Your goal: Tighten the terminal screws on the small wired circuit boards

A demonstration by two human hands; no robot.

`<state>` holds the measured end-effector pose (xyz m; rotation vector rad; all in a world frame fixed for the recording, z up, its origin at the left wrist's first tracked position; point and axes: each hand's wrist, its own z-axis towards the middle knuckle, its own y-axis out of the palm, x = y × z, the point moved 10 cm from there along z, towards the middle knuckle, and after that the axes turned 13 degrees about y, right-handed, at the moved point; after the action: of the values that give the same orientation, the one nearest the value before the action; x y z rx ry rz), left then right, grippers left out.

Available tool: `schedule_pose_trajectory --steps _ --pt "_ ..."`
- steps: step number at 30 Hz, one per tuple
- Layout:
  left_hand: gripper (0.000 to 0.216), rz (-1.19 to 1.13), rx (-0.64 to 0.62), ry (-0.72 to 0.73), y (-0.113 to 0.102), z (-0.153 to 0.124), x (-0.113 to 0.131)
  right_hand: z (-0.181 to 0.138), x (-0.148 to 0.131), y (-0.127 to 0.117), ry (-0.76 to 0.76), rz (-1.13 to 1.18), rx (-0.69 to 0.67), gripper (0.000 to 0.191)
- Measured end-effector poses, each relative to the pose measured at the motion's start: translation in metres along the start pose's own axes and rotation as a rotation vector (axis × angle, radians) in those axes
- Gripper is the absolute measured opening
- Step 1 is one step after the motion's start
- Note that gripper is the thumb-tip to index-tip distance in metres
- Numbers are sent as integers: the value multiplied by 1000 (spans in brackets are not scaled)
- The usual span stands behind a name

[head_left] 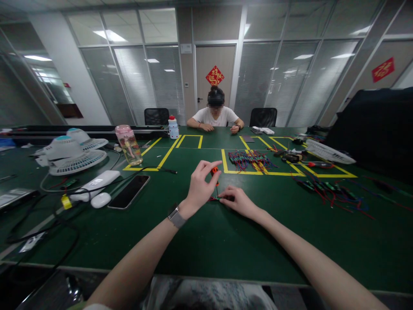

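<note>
My left hand [204,183] grips a small screwdriver [215,171] with an orange-red and black handle, its thin shaft pointing down. The shaft's lower end meets a small green circuit board [217,198] lying on the table; whether it sits in a screw cannot be made out. Beside it, my right hand [237,200] pinches the edge of this board between thumb and fingers. Part of the board is hidden behind the fingers. To the right of the hands lies a bunch of wired circuit boards [251,160] with red and blue leads.
More wired boards [335,193] lie to the right, near a white keyboard [329,151]. On the left are a phone [129,192], a white earbud case [100,200], a power strip [97,185], fans [77,159] and a bottle [129,146]. A co-worker [215,115] sits opposite.
</note>
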<state>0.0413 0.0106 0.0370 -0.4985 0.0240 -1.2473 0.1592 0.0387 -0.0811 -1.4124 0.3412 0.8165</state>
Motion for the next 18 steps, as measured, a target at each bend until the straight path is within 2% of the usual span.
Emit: schedule_pose_trajectory --steps 2,4,8,11,18 --pt "17 80 27 -4 -5 0 1 0 0 0 0 -4 3 15" --pt "21 94 12 -6 -4 -1 1 0 0 0 1 -6 4 15" --pt "38 -64 -33 -15 6 -3 -4 0 1 1 3 -3 -4 16" --pt "41 -171 -33 -15 9 -3 -6 0 1 1 -11 1 -2 16" --pt "17 -96 44 -19 -3 -1 -5 0 1 1 -5 -7 1 15"
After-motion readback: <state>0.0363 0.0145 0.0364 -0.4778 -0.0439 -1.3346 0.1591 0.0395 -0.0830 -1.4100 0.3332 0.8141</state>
